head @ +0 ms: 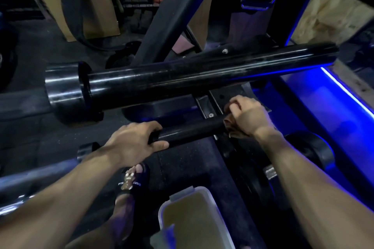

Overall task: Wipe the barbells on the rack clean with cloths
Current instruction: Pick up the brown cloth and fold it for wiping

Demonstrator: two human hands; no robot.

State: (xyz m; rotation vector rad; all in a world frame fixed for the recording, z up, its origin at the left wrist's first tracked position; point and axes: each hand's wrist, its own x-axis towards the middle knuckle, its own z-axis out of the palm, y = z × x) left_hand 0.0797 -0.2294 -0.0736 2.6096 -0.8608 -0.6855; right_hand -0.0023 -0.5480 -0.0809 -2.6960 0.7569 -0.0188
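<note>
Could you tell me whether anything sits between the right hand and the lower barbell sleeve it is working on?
Only the cloth: the right hand grips it against the lower barbell sleeve. The left hand holds the same sleeve bare.

cloth (232, 125): we are seeing only scraps, our right hand (248, 116) is covering most.
container (194, 218): bottom edge is cutting it off.

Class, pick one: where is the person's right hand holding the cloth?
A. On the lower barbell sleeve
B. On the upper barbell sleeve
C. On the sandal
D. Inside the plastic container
A: the right hand presses the brown cloth around the lower barbell sleeve, which the left hand grips.
</note>
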